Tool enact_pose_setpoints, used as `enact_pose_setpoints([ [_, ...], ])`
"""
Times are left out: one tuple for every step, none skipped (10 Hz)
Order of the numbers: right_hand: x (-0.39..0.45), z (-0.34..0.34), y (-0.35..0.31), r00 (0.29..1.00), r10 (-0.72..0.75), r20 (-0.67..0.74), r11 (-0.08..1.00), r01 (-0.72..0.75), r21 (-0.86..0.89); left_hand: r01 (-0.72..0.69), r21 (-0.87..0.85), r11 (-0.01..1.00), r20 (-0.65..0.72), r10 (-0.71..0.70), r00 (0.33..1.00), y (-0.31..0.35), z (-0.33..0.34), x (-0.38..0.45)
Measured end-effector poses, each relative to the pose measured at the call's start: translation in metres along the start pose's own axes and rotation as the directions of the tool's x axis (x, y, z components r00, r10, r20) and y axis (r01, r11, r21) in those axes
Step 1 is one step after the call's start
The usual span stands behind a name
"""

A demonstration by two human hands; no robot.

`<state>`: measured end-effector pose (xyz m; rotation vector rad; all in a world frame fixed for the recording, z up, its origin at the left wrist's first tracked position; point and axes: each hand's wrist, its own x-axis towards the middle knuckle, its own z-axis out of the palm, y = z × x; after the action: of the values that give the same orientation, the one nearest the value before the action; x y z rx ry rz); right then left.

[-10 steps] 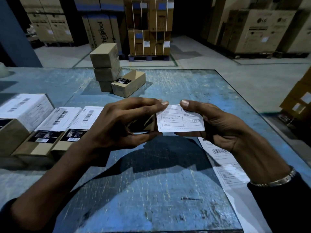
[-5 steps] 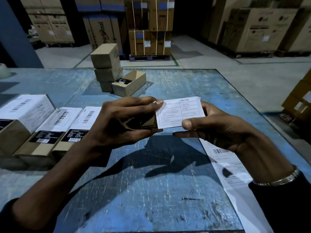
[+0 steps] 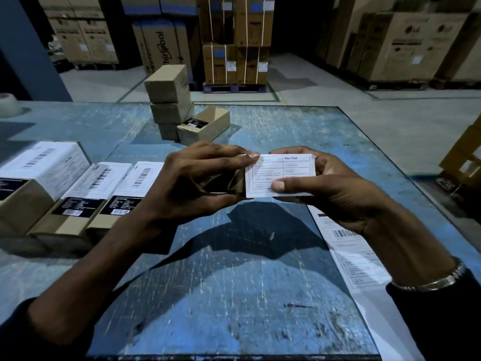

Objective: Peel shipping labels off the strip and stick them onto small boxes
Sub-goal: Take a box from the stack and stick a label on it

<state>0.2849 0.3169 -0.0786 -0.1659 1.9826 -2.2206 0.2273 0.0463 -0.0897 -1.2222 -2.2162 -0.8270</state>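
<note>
Label now sits flatter to camera than a second ago, print facing up; right thumb has dropped from its top edge to the lower front face. It's held in the air between both hands, above the surface. Right hand pinches it, thumb in front, fingers behind. Left hand pinches its left top corner and cups a small box, mostly hidden. Likely lining up to stick. Label strip lies just right, near the surface's right edge. Three labelled boxes left; stack behind. Middle area is open.
</note>
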Motion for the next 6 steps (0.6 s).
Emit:
enact_pose_setpoints([
  [-0.001, 0.000, -0.001, 1.000, -0.012, 0.027, 0.999, 0.011, 0.051, -0.015, 0.075, 0.997, -0.050, 0.018, 0.999, 0.001, 0.003, 0.004],
  [0.000, 0.000, -0.001, 0.999, -0.018, -0.035, 0.995, 0.021, 0.101, 0.070, 0.003, 0.998, 0.023, -0.070, 0.997, 0.012, 0.002, 0.003],
  [0.003, 0.006, 0.005, 0.994, -0.040, -0.104, 0.987, 0.055, 0.149, 0.291, -0.249, 0.924, -0.082, -0.320, 0.944, 0.026, 0.012, 0.000],
  [0.003, 0.023, 0.011, 0.990, -0.046, -0.136, 0.981, 0.070, 0.179, 0.494, -0.352, 0.795, -0.233, -0.585, 0.777, 0.039, 0.027, 0.006],
  [0.005, 0.038, 0.020, 0.991, -0.052, -0.127, 0.972, 0.079, 0.219, 0.579, -0.238, 0.780, -0.370, -0.624, 0.688, 0.037, 0.037, 0.004],
  [0.006, 0.049, 0.022, 0.993, -0.040, -0.113, 0.943, 0.075, 0.325, 0.594, -0.166, 0.787, -0.463, -0.594, 0.658, 0.032, 0.040, 0.001],
])
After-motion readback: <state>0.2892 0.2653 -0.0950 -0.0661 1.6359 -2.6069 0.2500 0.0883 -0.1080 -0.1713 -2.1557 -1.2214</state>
